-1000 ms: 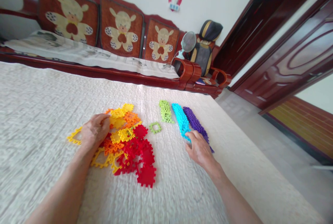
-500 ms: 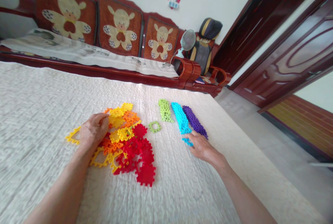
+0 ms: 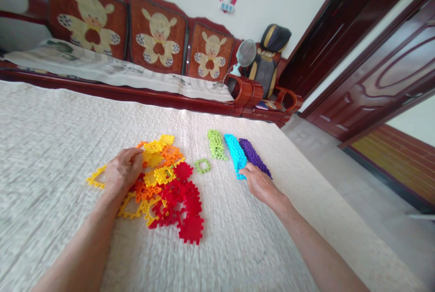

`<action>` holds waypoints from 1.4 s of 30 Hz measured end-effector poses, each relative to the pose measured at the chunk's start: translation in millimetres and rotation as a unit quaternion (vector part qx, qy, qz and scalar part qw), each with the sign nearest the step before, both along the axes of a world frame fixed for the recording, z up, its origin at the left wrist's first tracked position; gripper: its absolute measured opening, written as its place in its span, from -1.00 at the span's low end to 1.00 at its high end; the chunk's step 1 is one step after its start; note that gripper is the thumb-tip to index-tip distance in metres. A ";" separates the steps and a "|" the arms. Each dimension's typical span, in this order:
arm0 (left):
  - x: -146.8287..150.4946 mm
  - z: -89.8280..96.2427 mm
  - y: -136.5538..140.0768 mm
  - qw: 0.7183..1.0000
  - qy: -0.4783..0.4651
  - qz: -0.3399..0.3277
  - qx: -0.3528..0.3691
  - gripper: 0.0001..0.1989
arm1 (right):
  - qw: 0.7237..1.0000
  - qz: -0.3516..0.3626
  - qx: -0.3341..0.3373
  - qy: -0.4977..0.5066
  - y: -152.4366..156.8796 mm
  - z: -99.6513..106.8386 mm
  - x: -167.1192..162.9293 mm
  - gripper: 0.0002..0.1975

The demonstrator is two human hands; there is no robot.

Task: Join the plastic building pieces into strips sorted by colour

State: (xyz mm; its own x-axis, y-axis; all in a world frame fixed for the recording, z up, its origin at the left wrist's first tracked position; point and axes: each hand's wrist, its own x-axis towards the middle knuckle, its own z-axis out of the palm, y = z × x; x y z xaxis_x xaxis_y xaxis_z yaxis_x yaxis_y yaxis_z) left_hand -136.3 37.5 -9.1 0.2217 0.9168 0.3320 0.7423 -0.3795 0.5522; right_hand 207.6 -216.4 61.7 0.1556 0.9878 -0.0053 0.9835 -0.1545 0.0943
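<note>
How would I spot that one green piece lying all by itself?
Start on the white quilted bedspread, between the red, orange and yellow pile and the three tidy coloured rows. The lone green piece lies flat just left of the green row. It is a single open square frame, touching nothing.

Both bare forearms reach forward from the bottom edge, angling in toward each other. The left hand (image 3: 123,170) lies palm down with its fingers curled loosely under and the thumb tucked toward the fingertips. The right hand (image 3: 261,183) also lies palm down and low, wrist nearly straight, fingers held together and pointing forward and to the left
</note>
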 end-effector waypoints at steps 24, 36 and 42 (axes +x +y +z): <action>0.6 5.9 -4.0 1.000 -0.004 -0.005 0.000 -0.68 | 0.994 0.000 0.017 0.108 -30.6 -5.2 -10.6 -0.54; 0.2 3.4 -2.7 1.000 -0.006 -0.005 -0.006 -0.68 | 0.997 0.028 -0.019 0.075 -19.7 9.8 -7.8 -0.58; 0.9 5.0 -3.4 1.000 -0.002 -0.002 -0.003 -0.67 | 0.997 0.006 -0.031 0.072 1.3 19.2 5.9 -0.63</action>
